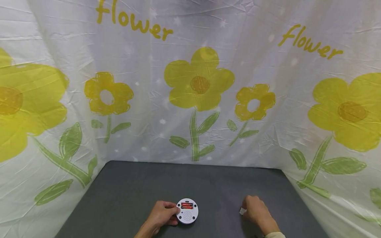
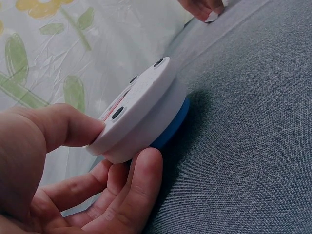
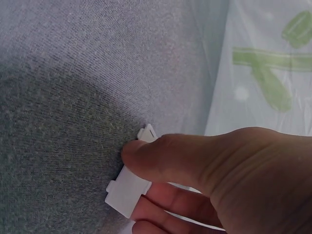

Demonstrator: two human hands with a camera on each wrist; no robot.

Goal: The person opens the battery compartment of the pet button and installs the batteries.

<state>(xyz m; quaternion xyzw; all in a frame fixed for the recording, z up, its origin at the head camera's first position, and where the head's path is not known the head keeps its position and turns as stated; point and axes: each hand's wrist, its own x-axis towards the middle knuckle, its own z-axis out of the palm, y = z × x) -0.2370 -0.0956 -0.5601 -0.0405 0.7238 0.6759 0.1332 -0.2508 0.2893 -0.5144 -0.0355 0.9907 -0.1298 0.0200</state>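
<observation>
My left hand (image 1: 162,214) pinches the left edge of a round white device (image 1: 187,216), thumb on top and fingers beneath. Its upturned face shows an uncovered battery compartment with red batteries (image 1: 187,206), a patch of small speaker holes and several dark round feet. In the left wrist view the device (image 2: 141,109) is tilted, and a blue part shows on its underside near the cloth. Off to the right, my right hand (image 1: 258,211) holds a small white battery cover (image 3: 130,190) between thumb and fingers, its little tabs showing in the right wrist view.
A dark grey cloth-covered table (image 1: 143,185) lies under both hands. Around its back and sides hangs a white curtain (image 1: 148,132) printed with yellow flowers and green leaves.
</observation>
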